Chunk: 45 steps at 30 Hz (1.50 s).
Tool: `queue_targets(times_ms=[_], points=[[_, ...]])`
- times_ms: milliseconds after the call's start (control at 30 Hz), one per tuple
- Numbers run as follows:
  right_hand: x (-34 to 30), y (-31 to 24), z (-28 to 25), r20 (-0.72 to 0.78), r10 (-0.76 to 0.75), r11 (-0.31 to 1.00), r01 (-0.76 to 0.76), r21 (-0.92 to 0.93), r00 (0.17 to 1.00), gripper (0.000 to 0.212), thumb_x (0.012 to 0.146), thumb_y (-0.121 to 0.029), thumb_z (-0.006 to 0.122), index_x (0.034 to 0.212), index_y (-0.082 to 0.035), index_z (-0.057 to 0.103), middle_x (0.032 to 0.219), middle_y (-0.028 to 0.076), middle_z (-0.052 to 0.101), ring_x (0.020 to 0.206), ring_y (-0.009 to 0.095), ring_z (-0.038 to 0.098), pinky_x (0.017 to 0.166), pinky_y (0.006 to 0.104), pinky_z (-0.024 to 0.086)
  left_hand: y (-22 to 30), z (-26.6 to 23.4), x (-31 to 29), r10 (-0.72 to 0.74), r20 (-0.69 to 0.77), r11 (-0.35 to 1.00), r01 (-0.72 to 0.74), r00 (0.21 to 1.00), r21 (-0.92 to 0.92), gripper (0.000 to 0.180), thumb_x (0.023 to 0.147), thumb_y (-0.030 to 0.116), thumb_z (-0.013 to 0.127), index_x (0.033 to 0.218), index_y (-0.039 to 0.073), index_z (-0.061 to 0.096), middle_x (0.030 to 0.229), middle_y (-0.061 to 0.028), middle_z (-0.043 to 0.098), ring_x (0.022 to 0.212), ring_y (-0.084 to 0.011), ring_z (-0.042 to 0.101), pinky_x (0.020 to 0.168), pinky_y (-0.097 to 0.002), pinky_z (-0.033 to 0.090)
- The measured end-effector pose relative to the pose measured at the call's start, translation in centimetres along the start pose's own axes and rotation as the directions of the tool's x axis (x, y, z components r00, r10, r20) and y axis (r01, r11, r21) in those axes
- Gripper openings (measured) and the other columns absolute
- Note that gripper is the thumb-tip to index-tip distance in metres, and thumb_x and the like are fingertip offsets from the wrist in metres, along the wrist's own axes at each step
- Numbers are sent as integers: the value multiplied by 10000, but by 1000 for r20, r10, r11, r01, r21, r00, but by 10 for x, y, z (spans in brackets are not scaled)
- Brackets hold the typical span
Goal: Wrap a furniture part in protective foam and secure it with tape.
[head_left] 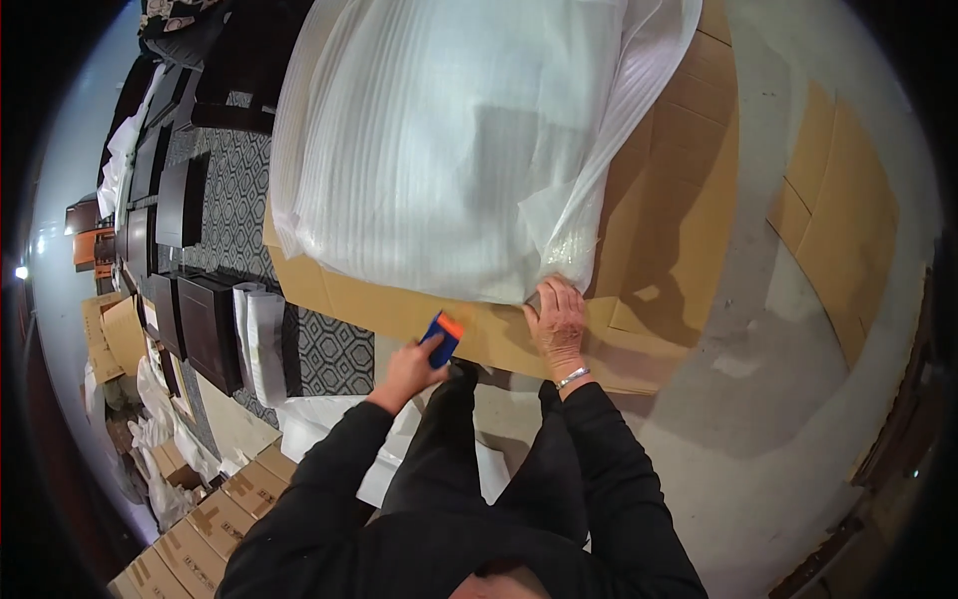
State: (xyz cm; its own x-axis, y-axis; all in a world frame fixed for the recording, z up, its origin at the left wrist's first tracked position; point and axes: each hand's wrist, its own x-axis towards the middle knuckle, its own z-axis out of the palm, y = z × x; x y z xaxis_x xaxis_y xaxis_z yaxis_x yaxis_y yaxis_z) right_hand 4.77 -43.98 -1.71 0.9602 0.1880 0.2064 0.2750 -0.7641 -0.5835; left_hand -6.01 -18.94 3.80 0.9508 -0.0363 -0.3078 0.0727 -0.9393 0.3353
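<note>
A large bundle (439,160), wrapped in white foam, is laid flat on a sheet of brown cardboard (664,230). The foam is finely ribbed along its length and slightly translucent; its near corners are rounded, and at the right it is gathered into loose, glossy folds. A squarish shadow is cast across the upper face. The cardboard is smooth and matte, marked by straight creases, and is left bare along the near and right edges.

A small block-shaped tool (440,339), blue with an orange end, is gripped in the left hand (409,369), which is held just short of the bundle's near edge. The right hand (557,319) is placed at the near right corner, its fingers bent onto the crumpled foam and its thumb spread aside; whether the foam is pinched cannot be told. A shiny metal bracelet (573,377) is worn on the right wrist.

Beneath, a smooth grey floor (758,369) is partly covered by carpet (334,354) patterned with dark hexagons. At the left, flat dark panels (208,324) are stood beside an upright piece of white foam (261,344), and taped boxes (205,539) are ranged in the lower corner. Another creased sheet (848,220) is seen at the right.
</note>
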Motion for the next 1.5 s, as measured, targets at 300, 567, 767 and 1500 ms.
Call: queue_targets(times_ms=[300, 567, 767, 1500], points=[[-30, -59, 3, 417, 241, 856, -395, 335, 877, 367, 766, -207, 674, 1069, -24, 576, 1090, 170, 608, 1064, 350, 559, 916, 426, 441, 32, 31, 87, -478, -8, 861, 467, 878, -203, 457, 655, 380, 732, 962, 42, 700, 756, -226, 672, 761, -354, 677, 692, -407, 536], [-52, -4, -3, 588, 269, 823, -499, 271, 763, 387, 772, -240, 655, 1077, -7, 605, 950, 205, 657, 903, 390, 618, 801, 422, 502, -80, 60, -12, -490, 609, -667, 182, 624, -723, 318, 910, 280, 586, 1153, 75, 598, 1021, -46, 664, 877, -173, 639, 772, -330, 534], [-88, 80, -85, 651, 501, 777, -628, -47, 571, 338, 781, -264, 616, 1017, -23, 643, 938, 184, 667, 897, 349, 636, 772, 413, 496, -100, 82, -119, -529, 661, -636, 267, 532, -724, 322, 948, 272, 505, 1192, 84, 596, 1093, -83, 658, 960, -234, 645, 865, -388, 519], [54, 525, -368, 639, 636, 298, -901, 314, 433, 192, 832, -133, 625, 988, -24, 601, 732, 26, 593, 582, 105, 562, 486, 248, 430, 429, 59, 135, -567, 132, 510, 472, 813, -719, 801, 731, 212, 776, 1384, -30, 380, 1261, -195, 535, 1128, -258, 546, 963, -379, 449]])
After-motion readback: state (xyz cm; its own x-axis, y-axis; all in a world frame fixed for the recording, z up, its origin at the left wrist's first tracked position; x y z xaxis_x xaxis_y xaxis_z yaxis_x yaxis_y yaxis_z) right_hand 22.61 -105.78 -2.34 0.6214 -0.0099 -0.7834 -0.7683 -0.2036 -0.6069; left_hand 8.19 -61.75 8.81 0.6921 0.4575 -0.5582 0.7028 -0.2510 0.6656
